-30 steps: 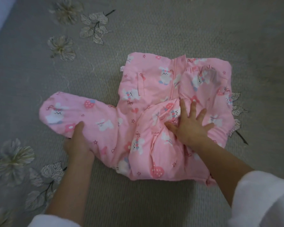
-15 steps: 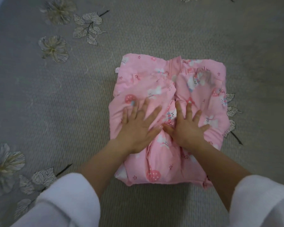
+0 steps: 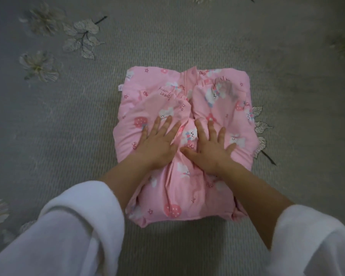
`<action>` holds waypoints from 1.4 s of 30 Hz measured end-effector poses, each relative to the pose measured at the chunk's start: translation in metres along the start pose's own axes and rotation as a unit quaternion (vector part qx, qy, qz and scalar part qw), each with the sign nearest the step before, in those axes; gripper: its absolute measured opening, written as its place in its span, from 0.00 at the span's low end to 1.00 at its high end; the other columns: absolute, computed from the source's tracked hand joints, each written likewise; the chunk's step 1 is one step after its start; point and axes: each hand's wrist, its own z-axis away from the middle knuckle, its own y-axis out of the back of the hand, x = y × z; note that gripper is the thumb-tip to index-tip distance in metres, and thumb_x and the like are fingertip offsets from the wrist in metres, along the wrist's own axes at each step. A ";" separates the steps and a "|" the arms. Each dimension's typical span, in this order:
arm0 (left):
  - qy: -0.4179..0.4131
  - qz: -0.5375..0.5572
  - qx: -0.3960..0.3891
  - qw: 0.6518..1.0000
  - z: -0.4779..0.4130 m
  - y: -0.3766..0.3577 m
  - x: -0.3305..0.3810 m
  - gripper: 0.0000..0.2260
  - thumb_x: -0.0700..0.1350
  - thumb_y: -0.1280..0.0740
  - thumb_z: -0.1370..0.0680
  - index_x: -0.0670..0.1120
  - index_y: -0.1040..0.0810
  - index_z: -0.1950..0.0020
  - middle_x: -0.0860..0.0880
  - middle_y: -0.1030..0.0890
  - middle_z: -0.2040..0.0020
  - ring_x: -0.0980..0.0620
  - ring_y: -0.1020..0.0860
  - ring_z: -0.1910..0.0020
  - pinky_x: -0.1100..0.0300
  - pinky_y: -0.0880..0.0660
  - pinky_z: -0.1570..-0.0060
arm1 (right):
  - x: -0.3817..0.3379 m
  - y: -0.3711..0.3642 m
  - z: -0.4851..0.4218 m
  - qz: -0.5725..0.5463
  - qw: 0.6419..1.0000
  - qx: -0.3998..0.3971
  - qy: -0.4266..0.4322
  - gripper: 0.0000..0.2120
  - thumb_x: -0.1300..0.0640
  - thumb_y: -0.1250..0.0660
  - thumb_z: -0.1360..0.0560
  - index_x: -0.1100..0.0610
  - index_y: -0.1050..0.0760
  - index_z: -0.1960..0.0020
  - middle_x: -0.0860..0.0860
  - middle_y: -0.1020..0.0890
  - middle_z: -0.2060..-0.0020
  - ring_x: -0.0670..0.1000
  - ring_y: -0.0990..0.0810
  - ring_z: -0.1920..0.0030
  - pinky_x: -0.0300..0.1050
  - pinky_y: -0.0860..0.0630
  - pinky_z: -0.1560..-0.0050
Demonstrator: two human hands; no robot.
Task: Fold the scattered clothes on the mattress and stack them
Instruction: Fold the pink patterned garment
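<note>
Pressing down on the pink garment [image 3: 223,92] with both palms, I have my left hand [image 3: 157,144] on its left half and my right hand [image 3: 209,148] on its right half, close together near the middle. The fingers [image 3: 163,126] of my left hand lie straight and slightly fanned, flat against the cloth. The fingers [image 3: 211,128] of my right hand are spread wider, the thumb angled in toward the centre crease. Neither hand pinches or grips anything; both simply lie flat on top.

The garment is folded into a plump, roughly rectangular bundle (white bunnies, strawberries, little stars and bows all over it). Two folded-in flaps meet along a bunched line that runs between my hands, and a strip of pink placket shows at the far edge. A small white label [image 3: 120,88] sticks out at the far left side.

The bundle lies on the grey mattress [image 3: 88,136], right in front of me. Pale printed flowers [image 3: 38,64] sit well off to the left, and printed leaves [image 3: 261,126] peek out just beside the bundle's right edge. My white sleeves [image 3: 68,226] are pushed up my forearms.
</note>
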 end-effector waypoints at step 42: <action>-0.177 -0.104 0.215 0.955 0.152 0.083 0.045 0.23 0.49 0.42 0.27 0.47 0.29 0.32 0.44 0.28 0.31 0.44 0.33 0.29 0.41 0.34 0.34 | 0.051 0.109 0.102 -0.274 0.893 -0.340 -0.113 0.25 0.67 0.31 0.47 0.68 0.20 0.50 0.64 0.16 0.57 0.61 0.16 0.56 0.45 0.21 0.57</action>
